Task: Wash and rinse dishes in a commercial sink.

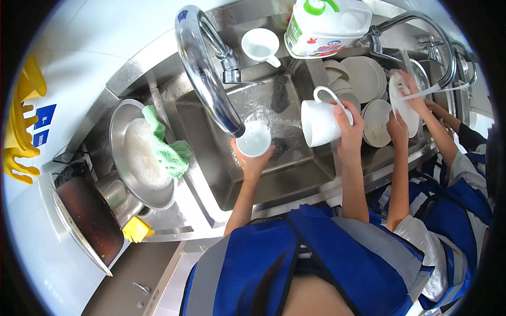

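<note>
My left hand (253,160) holds a white cup (254,139) directly under the spout of a chrome faucet (209,75), above a steel sink basin (221,173). Water is in the cup, and water splashes on the basin floor. To the right, my right hand (350,128) grips a white ceramic mug (321,123), tilted, with its handle up. Another white cup (260,44) with liquid in it stands on the ledge behind the basin, close to the faucet's base.
At left, a steel bowl (118,173) holds suds and a green cloth (170,152). A large white jug (328,27) stands behind the sink. White plates (361,77) fill the right basin, where a co-worker's hands (399,126) hold a plate. A brown pot (89,217) is at lower left.
</note>
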### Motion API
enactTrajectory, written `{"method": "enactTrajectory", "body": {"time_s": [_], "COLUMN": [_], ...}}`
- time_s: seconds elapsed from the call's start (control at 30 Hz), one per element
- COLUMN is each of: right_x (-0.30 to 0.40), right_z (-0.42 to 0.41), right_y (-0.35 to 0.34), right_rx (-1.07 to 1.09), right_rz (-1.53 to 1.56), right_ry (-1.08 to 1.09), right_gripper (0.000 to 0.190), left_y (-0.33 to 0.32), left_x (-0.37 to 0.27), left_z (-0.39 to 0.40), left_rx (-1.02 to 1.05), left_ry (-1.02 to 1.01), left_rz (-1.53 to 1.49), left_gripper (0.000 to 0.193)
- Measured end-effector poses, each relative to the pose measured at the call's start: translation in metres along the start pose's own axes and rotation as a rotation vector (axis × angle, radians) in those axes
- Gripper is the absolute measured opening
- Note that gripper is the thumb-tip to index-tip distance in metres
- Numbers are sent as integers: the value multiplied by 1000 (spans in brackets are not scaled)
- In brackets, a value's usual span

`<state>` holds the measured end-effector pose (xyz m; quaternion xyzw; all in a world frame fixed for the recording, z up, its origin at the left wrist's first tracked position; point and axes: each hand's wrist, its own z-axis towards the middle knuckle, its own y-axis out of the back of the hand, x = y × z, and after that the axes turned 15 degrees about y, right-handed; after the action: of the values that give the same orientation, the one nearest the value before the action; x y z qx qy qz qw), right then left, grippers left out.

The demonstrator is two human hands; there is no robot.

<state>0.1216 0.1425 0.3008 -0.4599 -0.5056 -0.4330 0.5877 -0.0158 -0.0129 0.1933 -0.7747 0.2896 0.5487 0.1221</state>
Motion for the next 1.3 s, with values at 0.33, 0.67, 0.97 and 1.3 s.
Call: {"method": "enactTrajectory", "body": {"time_s": [0.33, 0.67, 0.97, 1.3], "right_x": [-47, -88, -87, -114], "right_z": [-24, -59, -48, -53], "right_y": [-42, -95, -102, -104], "right_rx": [133, 385, 357, 447], "right_rz": [381, 1034, 847, 955], "right_ry": [-384, -1081, -810, -815], "right_gripper": [25, 38, 38, 36], "left_y": [11, 41, 43, 57], "left_x": [25, 69, 56, 46], "left_z": [3, -32, -22, -13], "left_rx": [209, 552, 476, 383], "left_ry": [126, 1322, 1268, 714], "left_rz": [122, -441, -517, -262], "left_gripper": [77, 56, 54, 63]}}
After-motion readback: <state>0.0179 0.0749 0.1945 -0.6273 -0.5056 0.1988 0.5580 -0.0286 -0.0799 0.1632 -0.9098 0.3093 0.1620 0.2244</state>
